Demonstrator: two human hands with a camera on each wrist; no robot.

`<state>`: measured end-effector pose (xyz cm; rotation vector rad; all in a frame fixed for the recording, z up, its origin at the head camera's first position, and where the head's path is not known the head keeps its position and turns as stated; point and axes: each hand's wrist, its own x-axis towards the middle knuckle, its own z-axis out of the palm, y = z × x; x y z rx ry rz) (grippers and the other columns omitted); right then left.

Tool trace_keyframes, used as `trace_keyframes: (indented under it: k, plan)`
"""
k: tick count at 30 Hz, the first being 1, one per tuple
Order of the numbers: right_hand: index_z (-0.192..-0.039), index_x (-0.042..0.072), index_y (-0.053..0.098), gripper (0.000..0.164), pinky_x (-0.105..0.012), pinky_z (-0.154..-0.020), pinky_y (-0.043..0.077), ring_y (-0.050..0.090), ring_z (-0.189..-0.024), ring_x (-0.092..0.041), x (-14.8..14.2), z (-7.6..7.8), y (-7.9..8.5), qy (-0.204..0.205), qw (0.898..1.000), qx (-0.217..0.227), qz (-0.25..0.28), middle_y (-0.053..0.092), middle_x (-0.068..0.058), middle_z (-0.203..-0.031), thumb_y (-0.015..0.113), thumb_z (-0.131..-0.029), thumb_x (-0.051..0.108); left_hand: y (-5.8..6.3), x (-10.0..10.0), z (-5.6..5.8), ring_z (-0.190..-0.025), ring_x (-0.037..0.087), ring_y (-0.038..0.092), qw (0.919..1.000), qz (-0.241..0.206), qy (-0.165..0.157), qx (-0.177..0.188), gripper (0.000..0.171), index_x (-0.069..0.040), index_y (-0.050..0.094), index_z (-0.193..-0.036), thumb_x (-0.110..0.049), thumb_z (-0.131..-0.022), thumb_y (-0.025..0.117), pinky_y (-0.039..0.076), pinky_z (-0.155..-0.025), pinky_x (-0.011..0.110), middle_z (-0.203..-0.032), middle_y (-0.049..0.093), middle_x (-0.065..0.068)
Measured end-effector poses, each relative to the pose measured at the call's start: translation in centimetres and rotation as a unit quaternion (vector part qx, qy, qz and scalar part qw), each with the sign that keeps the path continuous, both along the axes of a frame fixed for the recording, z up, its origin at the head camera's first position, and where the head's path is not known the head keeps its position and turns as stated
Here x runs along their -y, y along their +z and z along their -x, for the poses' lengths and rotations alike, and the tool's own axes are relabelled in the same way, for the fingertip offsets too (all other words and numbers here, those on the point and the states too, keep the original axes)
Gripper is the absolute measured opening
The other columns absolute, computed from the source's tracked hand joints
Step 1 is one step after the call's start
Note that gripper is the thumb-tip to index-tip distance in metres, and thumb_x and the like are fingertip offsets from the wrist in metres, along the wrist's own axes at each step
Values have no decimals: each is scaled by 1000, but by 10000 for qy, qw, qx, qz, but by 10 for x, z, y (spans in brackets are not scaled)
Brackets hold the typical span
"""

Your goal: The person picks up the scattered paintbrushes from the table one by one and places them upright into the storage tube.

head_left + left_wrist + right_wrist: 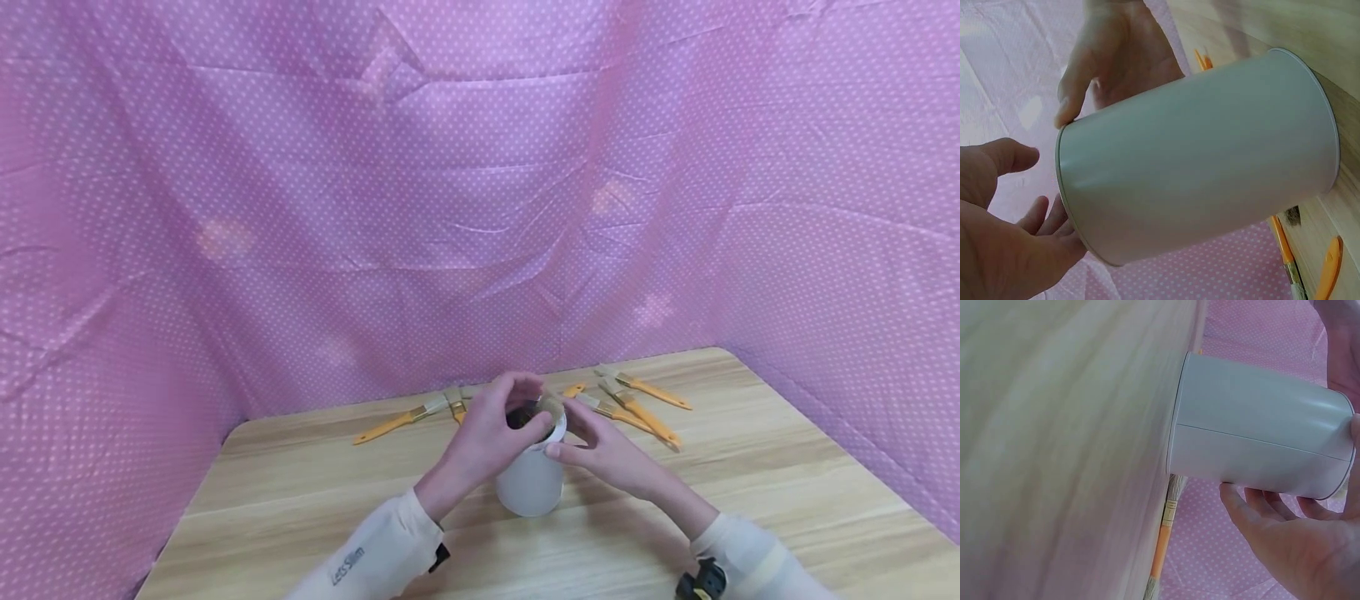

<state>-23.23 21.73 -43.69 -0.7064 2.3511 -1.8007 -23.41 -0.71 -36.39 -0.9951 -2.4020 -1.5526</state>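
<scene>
A white cylindrical can (529, 483) stands upright on the table, its open top facing up. Pale bristles (552, 407) show at its mouth beside a dark interior. My left hand (491, 429) arches over the opening from the left, fingers bent loosely and thumb apart from them; in the left wrist view its fingers (1054, 219) reach past the rim, with nothing seen between them and the thumb. On the other side, my right hand (611, 454) holds the can near the top, thumb at the rim and fingers (1241, 503) along the wall.
Behind the can to the left lie a paintbrush (390, 426) with an orange handle and a second brush (456, 403), partly hidden by my left hand. Several more paintbrushes (645, 414) are spread at the back right. Pink dotted cloth (480, 208) hangs around the wooden table (300, 475).
</scene>
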Motion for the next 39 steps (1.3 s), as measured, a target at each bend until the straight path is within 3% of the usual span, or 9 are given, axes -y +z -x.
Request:
trace_keyframes:
  k: [6, 9, 14, 23, 27, 33, 39]
  plan:
    - [-156, 26, 36, 71, -61, -111, 31, 33, -145, -31, 1, -1, 0, -42, 9999, -99, 20, 38, -1, -158, 73, -96, 28, 1, 14, 2, -119, 17, 58, 9994, -55, 349, 10, 38, -15, 58, -131, -21, -96, 72, 47, -103, 39, -126, 61, -1]
    - [-156, 26, 36, 71, -61, -111, 30, 34, -144, -32, 1, 0, 0, -84, 9999, -142, -1, 39, -2, -158, 73, -96, 28, -2, 23, 7, -115, 15, 59, 9973, -27, 652, -342, 35, -15, 59, -129, -18, -97, 71, 49, -101, 38, -122, 62, -5]
    - [-157, 24, 35, 73, -61, -113, 27, 35, -144, -34, 0, 0, 1, -192, 9997, -112, -38, 38, -5, -158, 74, -95, 29, -16, 42, 22, -111, 15, 58, 9915, 141, 962, -860, 32, -11, 59, -128, -13, -97, 68, 50, -97, 40, -121, 62, -4]
    - [-158, 21, 33, 76, -60, -113, 28, 34, -145, -33, 3, -1, 3, -186, 9998, 22, 9, 37, -7, -158, 75, -95, 29, -41, 82, 55, -112, 21, 60, 9845, 755, 1412, -712, 33, -11, 62, -130, -11, -97, 65, 52, -95, 45, -124, 63, 1]
    - [-158, 20, 32, 78, -59, -113, 29, 34, -144, -33, 4, -1, 3, -213, 9998, 31, -3, 36, -7, -159, 75, -94, 29, -49, 95, 65, -120, 26, 56, 9756, 1416, 1546, -653, 39, -7, 61, -135, -13, -97, 65, 48, -101, 45, -131, 60, 6]
    - [-158, 20, 33, 77, -59, -113, 29, 34, -144, -33, 4, -1, 3, -225, 9997, 29, 4, 36, -7, -159, 75, -95, 28, -61, 113, 72, -134, 32, 45, 9531, 2462, 1590, -756, 55, -2, 54, -144, -15, -93, 68, 38, -111, 49, -145, 50, 15]
    - [-158, 21, 33, 76, -60, -112, 29, 35, -144, -34, 4, -1, 3, -264, 9996, -13, -21, 36, -7, -159, 75, -95, 29, -77, 136, 90, -123, 36, 53, 9339, 3027, 1862, -390, 56, 1, 53, -144, -21, -94, 68, 45, -104, 52, -141, 51, 21]
